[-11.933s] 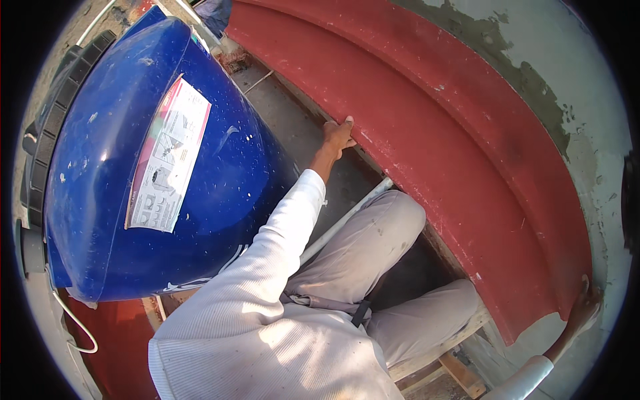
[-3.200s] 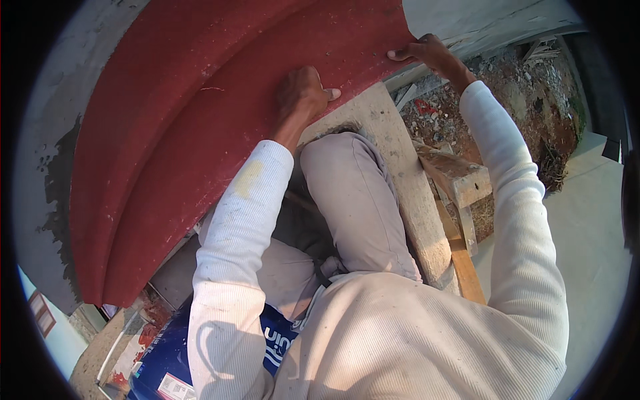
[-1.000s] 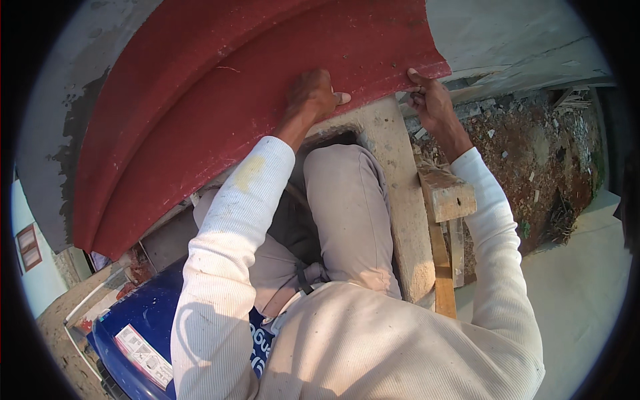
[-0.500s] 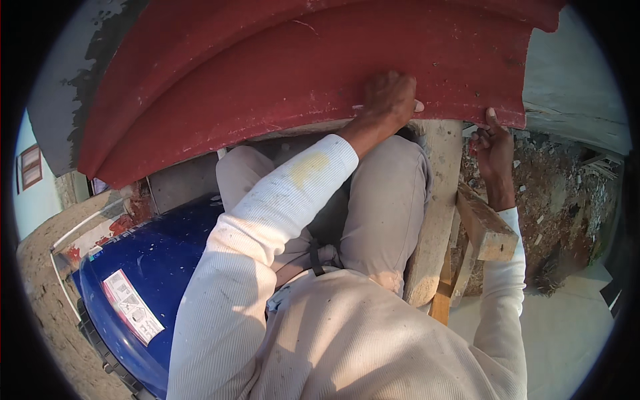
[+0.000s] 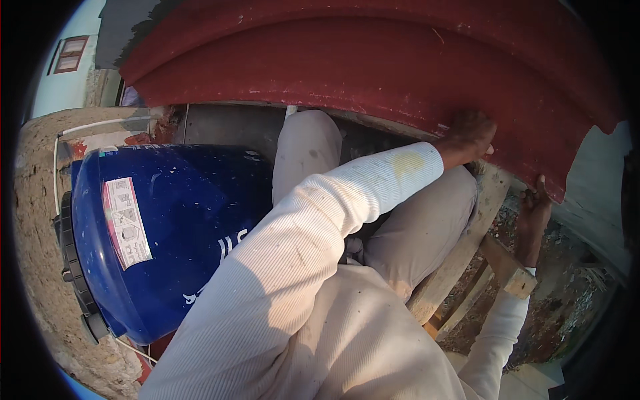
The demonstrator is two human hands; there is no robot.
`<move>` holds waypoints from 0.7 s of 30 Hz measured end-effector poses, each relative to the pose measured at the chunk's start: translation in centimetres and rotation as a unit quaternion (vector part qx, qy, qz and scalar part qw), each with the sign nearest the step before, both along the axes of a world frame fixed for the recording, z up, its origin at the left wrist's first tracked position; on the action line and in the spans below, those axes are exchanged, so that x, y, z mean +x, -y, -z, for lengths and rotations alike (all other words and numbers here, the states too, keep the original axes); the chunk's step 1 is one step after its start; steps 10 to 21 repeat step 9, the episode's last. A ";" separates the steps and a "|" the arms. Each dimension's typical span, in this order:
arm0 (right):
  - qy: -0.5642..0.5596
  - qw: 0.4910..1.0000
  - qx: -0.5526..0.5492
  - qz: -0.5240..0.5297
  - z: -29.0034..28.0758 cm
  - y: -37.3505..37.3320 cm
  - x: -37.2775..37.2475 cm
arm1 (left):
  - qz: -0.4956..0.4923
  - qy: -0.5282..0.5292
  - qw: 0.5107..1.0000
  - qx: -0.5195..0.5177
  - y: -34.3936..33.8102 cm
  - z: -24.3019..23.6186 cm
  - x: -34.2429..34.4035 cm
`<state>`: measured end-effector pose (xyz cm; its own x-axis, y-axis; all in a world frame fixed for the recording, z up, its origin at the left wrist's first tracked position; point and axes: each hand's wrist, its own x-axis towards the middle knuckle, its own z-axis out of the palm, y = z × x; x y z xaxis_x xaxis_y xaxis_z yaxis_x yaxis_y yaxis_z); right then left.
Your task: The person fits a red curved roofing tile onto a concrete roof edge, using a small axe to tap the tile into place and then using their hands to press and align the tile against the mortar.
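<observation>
A curved red moulding (image 5: 373,73) with stepped bands runs across the top of the view. My left hand (image 5: 470,133) lies against its lower band near the right end, fingers spread, holding nothing. Lower and to the right, my right hand (image 5: 537,213) grips the moulding's bottom edge from underneath, close to its broken end (image 5: 587,133). Both arms are in white ribbed sleeves. My legs in light trousers (image 5: 427,233) rest on a wooden plank (image 5: 460,253).
A large blue plastic drum (image 5: 167,233) with a white label lies close on my left. A wooden brace (image 5: 510,270) juts out under the plank. Rubble and ground (image 5: 567,313) show far below at right. A rough plaster ledge (image 5: 40,220) borders the left.
The view has swung left, bringing the blue drum far into the picture. Both hands stay on the red moulding, now seen near its right end.
</observation>
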<state>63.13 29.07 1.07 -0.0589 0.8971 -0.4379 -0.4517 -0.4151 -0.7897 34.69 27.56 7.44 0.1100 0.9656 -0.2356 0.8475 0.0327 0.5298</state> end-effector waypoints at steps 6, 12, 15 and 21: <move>0.018 1.000 -0.005 0.017 2.5 -0.9 -0.3 | -0.041 0.048 0.997 0.038 0.6 0.1 0.1; 0.017 1.000 0.011 0.013 2.1 -0.6 -0.8 | -0.045 0.073 0.995 0.052 1.4 0.3 -0.7; 0.017 1.000 0.011 0.013 2.1 -0.6 -0.8 | -0.045 0.073 0.995 0.052 1.4 0.3 -0.7; 0.017 1.000 0.011 0.013 2.1 -0.6 -0.8 | -0.045 0.073 0.995 0.052 1.4 0.3 -0.7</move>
